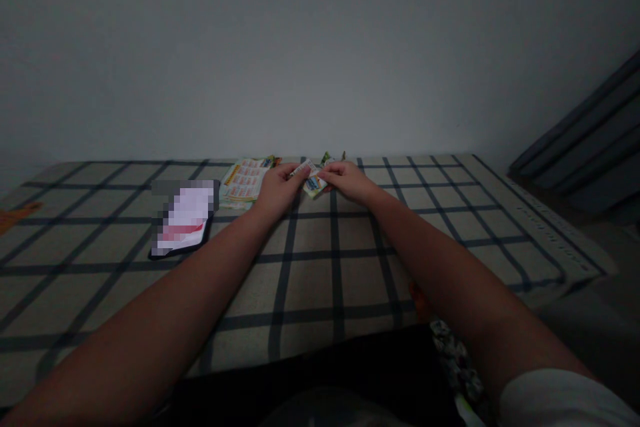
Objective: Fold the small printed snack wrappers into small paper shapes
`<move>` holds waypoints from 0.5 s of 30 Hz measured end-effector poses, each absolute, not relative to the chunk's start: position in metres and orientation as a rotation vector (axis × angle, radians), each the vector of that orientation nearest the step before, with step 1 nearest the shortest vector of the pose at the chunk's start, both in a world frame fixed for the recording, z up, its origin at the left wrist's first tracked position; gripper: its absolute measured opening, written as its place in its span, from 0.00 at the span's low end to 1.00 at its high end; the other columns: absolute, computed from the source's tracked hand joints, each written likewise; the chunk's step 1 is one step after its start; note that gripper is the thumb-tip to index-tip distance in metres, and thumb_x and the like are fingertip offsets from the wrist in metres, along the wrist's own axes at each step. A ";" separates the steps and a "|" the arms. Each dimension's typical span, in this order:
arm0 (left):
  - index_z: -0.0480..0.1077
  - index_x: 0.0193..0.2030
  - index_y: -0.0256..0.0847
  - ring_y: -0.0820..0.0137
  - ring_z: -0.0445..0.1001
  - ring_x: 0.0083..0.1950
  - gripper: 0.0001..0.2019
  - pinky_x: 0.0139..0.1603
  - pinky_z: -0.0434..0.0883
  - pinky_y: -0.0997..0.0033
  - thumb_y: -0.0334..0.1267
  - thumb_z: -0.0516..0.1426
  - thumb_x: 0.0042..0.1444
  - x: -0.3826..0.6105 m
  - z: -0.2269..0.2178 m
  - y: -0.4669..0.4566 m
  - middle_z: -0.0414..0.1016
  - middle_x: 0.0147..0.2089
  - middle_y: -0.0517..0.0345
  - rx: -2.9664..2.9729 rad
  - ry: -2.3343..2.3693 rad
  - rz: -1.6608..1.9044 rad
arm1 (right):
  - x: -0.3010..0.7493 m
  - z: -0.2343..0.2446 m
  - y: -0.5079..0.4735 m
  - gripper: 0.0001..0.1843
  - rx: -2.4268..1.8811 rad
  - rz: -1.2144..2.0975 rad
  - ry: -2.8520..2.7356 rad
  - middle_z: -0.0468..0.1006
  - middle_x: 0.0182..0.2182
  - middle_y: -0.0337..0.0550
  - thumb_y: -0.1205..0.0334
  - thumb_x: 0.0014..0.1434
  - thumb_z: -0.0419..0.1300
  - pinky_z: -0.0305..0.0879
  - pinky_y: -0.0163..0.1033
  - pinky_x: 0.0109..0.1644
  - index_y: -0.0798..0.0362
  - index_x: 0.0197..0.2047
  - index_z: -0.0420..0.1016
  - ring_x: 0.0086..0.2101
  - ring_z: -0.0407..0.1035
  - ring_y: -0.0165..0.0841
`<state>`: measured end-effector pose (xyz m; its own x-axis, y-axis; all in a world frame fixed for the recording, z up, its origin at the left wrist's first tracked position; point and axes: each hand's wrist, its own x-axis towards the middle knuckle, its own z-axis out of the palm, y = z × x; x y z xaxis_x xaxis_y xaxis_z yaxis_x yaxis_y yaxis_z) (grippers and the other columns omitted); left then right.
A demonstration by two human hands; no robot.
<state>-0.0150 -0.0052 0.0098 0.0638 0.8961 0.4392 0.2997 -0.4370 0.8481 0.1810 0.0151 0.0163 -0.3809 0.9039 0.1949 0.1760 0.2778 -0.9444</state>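
Note:
Both my arms reach forward over a checked cloth. My left hand and my right hand pinch the two ends of a small folded piece of printed paper, white with blue and orange marks, held just above the cloth near the wall. Fingers of both hands are closed on it. More coloured paper scraps lie right behind the hands, partly hidden by them.
A printed leaflet with orange blocks lies left of my left hand. Further left rests a dark-edged tablet or phone with a lit screen. A grey wall rises behind the cloth. Dark slats lean at the right. Patterned fabric sits by my right elbow.

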 end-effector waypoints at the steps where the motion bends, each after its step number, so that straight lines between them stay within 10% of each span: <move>1: 0.81 0.35 0.38 0.68 0.72 0.31 0.19 0.33 0.67 0.69 0.55 0.61 0.56 -0.015 0.010 -0.004 0.78 0.29 0.57 1.775 1.199 1.391 | 0.181 0.017 0.014 0.09 -0.994 1.143 -1.772 0.77 0.27 0.40 0.61 0.62 0.63 0.67 0.33 0.36 0.55 0.31 0.75 0.29 0.69 0.28; 15: 0.79 0.34 0.39 0.65 0.73 0.33 0.19 0.33 0.66 0.69 0.55 0.62 0.55 -0.017 0.008 -0.007 0.79 0.30 0.56 1.825 1.251 1.235 | 0.183 0.023 0.008 0.08 -1.039 1.021 -1.974 0.74 0.25 0.38 0.60 0.61 0.62 0.64 0.35 0.34 0.55 0.32 0.78 0.27 0.66 0.29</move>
<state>-0.0175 -0.0073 0.0076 0.1237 0.9257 0.3575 0.3691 -0.3773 0.8494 0.1828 0.0078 0.0227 -0.4548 0.8681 0.1986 0.3394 0.3751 -0.8626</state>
